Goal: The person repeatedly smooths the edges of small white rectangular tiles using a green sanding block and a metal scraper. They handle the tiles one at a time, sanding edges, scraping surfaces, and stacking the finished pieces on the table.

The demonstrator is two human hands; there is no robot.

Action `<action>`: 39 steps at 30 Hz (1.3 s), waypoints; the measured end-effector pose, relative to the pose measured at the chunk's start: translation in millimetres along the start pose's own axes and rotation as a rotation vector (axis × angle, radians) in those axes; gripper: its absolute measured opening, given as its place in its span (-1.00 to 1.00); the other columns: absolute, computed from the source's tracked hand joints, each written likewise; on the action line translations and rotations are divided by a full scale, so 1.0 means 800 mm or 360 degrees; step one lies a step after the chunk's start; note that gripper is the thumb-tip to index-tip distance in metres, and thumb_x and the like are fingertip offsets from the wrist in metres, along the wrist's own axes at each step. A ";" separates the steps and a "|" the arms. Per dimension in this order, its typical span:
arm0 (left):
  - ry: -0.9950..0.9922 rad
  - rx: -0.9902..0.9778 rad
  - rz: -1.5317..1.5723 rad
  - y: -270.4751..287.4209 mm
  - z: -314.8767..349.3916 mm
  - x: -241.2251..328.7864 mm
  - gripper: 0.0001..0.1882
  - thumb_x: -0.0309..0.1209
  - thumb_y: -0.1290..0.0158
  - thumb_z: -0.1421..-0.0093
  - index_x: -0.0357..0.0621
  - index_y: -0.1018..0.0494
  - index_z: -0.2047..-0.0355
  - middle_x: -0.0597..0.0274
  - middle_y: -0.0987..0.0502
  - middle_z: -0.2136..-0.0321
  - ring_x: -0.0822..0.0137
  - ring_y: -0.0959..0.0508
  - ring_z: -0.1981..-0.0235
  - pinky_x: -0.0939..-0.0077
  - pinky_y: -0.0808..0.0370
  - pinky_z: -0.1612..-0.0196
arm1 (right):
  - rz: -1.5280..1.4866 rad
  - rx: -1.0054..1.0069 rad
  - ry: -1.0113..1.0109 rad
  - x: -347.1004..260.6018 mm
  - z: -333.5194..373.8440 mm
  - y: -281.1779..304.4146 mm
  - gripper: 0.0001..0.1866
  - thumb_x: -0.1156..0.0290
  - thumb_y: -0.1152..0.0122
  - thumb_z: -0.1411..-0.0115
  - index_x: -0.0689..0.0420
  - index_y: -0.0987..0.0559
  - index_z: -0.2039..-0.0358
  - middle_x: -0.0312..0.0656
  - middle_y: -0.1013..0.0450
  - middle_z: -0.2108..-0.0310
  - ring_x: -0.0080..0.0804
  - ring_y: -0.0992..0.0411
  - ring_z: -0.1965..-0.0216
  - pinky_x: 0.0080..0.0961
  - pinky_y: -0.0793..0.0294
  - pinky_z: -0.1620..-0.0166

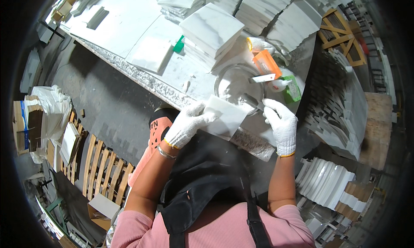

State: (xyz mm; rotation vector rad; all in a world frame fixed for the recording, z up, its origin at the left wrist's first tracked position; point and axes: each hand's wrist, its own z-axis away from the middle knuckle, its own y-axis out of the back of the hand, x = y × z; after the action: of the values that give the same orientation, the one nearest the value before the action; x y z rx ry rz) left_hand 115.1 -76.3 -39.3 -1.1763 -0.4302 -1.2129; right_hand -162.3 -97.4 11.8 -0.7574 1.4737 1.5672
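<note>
My left hand [188, 123], in a white knit glove, grips the left edge of a thin square white tile [225, 116] held at the table's front edge. My right hand [281, 123], gloved the same way, pinches a small grey spatula [252, 102], its blade reaching into the round bowl [217, 85]. White paste or powder [230, 87] lies in that bowl. A scraper with a white blade [261, 78] lies across the far right rim. Beside it are an orange packet [266, 63], a white bottle [279, 85] and a green packet [293, 89].
Stacked marble-look tiles [211, 30] rise behind the bowl, with a flat tile [148, 53] further left. A spare white glove [269, 47] lies near the orange packet. Wooden pallets [103, 168] sit on the floor at left; more stacked tiles [336, 105] stand at right.
</note>
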 end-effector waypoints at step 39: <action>-0.0040 0.0090 -0.0143 -0.001 -0.009 0.000 -0.69 -0.40 -0.22 -0.26 -0.26 -0.58 0.03 0.38 -0.59 0.21 0.54 -0.48 0.18 0.59 -0.42 0.04 | -0.0468 -0.0111 -0.0238 -0.013 0.013 -0.006 -0.73 0.54 -0.31 -0.23 0.20 -0.71 0.04 -0.24 -0.64 0.22 -0.61 -0.58 0.35 -0.74 -0.49 0.37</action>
State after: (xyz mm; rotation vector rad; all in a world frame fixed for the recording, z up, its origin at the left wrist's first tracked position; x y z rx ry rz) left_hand 112.1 -82.7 -41.5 -1.1345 -0.5378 -1.2563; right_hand -152.0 -89.4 19.3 -0.8367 1.1480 1.4225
